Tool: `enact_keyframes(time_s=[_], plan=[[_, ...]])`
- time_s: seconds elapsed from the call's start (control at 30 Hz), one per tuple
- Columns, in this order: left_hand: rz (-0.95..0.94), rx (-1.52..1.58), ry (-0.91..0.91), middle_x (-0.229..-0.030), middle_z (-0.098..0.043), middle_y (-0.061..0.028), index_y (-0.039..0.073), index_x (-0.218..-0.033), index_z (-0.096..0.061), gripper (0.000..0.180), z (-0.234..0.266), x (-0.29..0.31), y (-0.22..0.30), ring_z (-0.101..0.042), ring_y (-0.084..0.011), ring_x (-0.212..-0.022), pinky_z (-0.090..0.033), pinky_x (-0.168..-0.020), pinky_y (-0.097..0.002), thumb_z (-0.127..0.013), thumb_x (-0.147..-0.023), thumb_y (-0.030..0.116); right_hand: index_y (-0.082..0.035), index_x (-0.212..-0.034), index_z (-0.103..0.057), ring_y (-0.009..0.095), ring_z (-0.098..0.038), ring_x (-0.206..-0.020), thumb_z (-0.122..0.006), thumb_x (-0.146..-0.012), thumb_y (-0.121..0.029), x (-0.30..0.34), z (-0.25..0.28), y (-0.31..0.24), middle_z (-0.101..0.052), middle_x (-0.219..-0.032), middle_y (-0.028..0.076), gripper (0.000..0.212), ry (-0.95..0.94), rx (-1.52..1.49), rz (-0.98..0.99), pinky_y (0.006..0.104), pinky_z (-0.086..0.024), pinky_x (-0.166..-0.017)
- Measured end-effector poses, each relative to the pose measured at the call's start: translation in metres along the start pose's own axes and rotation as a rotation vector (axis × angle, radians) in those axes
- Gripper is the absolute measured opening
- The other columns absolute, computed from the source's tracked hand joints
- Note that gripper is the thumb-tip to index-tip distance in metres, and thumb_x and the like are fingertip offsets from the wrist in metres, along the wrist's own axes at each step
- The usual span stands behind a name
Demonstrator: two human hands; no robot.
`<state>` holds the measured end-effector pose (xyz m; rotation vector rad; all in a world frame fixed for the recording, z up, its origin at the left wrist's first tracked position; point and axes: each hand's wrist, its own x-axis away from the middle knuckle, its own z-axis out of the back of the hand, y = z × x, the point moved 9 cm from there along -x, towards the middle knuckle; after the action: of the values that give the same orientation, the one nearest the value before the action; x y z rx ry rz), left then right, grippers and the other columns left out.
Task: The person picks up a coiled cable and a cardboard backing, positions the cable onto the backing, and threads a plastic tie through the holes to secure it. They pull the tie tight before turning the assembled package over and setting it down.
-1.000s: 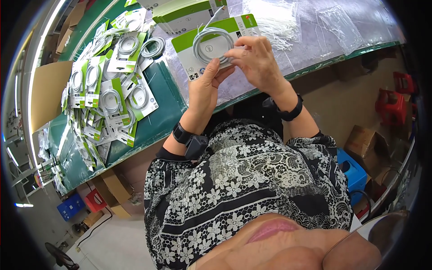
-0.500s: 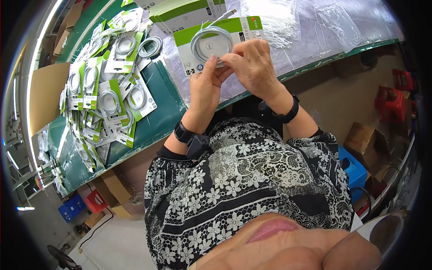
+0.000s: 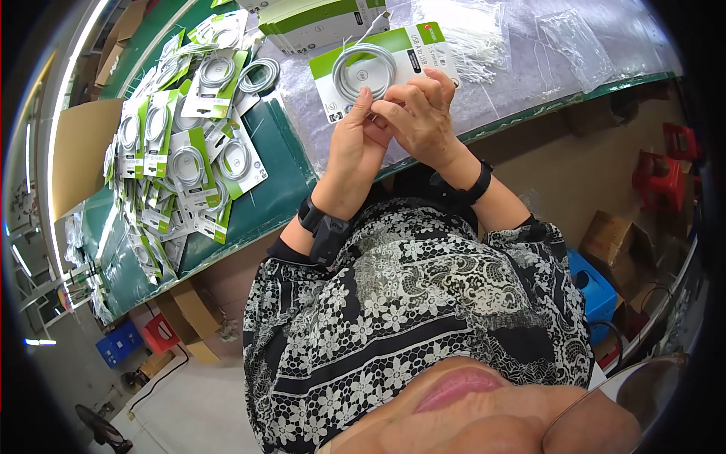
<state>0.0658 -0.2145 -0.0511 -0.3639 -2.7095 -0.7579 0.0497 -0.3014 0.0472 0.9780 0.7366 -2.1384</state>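
Note:
A green-and-white backing card (image 3: 329, 85) carries a coiled white USB cable (image 3: 393, 69), its plug end sticking up past the card's top edge. My left hand (image 3: 357, 147) grips the card's lower edge, thumb up against the bottom of the coil and fingers behind. Closed in a pinch just beside that thumb, my right hand (image 3: 422, 113) is at the coil's lower edge. Whatever sits between its fingertips is hidden, possibly a thin tie. Both wrists wear black bands.
Carded cables (image 3: 187, 166) lie heaped on the green table (image 3: 280, 163) at left, with a loose cable coil (image 3: 259, 76) beside them. Beyond my hands stands a stack of green-and-white cards (image 3: 321, 26). White cable ties (image 3: 473, 41) and a clear plastic bag (image 3: 578, 49) lie at right.
Both hands and the card have shifted slightly right in the picture. My right fingers have lifted and spread a little from their tighter curl, still meeting at the coil's bottom.

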Motion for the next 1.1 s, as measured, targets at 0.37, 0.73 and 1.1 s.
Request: enact_keyframes(time_s=[0.37, 0.73, 1.1], plan=[[0.086, 0.087, -0.129, -0.098, -0.06, -0.0078, 0.001, -0.107, -0.053, 0.028, 0.0, -0.009, -0.007, -0.059, -0.0161, -0.089, -0.049, -0.081, -0.032, -0.05, -0.095, 0.026, -0.021, -0.084, -0.064, 0.014, -0.048, -0.092, -0.068, -0.072, -0.016, 0.003, 0.001, 0.006, -0.055, -0.091, -0.006, 0.014, 0.026, -0.048, -0.041, 0.0415, -0.022, -0.103], [0.094, 0.097, 0.045, -0.101, -0.06, -0.0072, 0.002, -0.109, -0.053, 0.026, -0.001, -0.007, -0.008, -0.058, -0.0165, -0.089, -0.048, -0.081, -0.0322, -0.053, -0.094, 0.024, -0.023, -0.082, -0.062, 0.012, -0.049, -0.09, -0.066, -0.069, -0.013, 0.004, -0.002, -0.002, -0.054, -0.088, -0.008, 0.017, 0.03, 0.004, 0.061, 0.0409, -0.022, -0.104], [-0.058, -0.106, -0.054, -0.104, -0.061, -0.009, 0.001, -0.112, -0.053, 0.026, -0.011, 0.002, 0.01, -0.06, -0.0203, -0.092, -0.05, -0.084, -0.0376, -0.056, -0.092, 0.018, -0.011, -0.084, -0.057, 0.02, -0.051, -0.088, -0.064, -0.076, -0.003, -0.003, 0.021, 0.028, -0.059, -0.09, 0.0, 0.013, 0.094, -0.377, -0.144, 0.0378, -0.033, -0.094]])
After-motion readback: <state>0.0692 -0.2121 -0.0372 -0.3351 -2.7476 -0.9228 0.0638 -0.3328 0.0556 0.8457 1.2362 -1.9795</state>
